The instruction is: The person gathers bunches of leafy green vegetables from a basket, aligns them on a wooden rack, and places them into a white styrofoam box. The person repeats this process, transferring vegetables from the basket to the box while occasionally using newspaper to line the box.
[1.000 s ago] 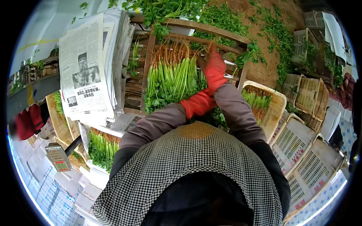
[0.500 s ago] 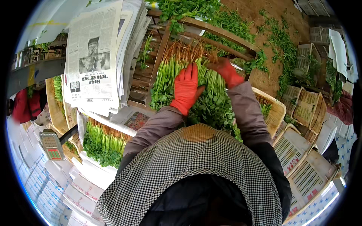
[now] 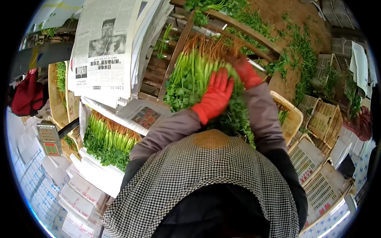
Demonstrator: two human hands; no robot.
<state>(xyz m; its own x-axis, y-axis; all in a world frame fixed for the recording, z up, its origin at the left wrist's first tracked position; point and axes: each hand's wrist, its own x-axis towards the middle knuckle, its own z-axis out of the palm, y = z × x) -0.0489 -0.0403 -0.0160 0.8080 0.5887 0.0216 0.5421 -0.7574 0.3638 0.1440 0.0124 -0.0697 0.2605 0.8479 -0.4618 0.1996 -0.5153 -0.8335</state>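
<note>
A wide layer of long-stemmed leafy greens [image 3: 190, 73] lies in front of me on a brown slatted rack [image 3: 176, 59], thin brown roots at the far end and dark leaves toward me. My left hand [image 3: 214, 97], in a red glove, rests flat over the stems right of the middle, fingers stretched out. Just to its right, my right hand [image 3: 247, 73], gloved in red too, is at the right edge of the greens near the roots. Motion smears its fingers, so its grip cannot be made out.
A stack of newspapers [image 3: 105, 51] stands left of the rack. Below it, a white-lined box of greens [image 3: 109, 139] sits beside a small grey scale [image 3: 49, 139]. Yellowish plastic crates [image 3: 325, 190] are at the right; loose greens [image 3: 303, 63] litter the brown ground beyond.
My left hand has slid right across the stems, close to my right hand. The right hand remains at the right edge, blurred. The whole view has shifted slightly.
</note>
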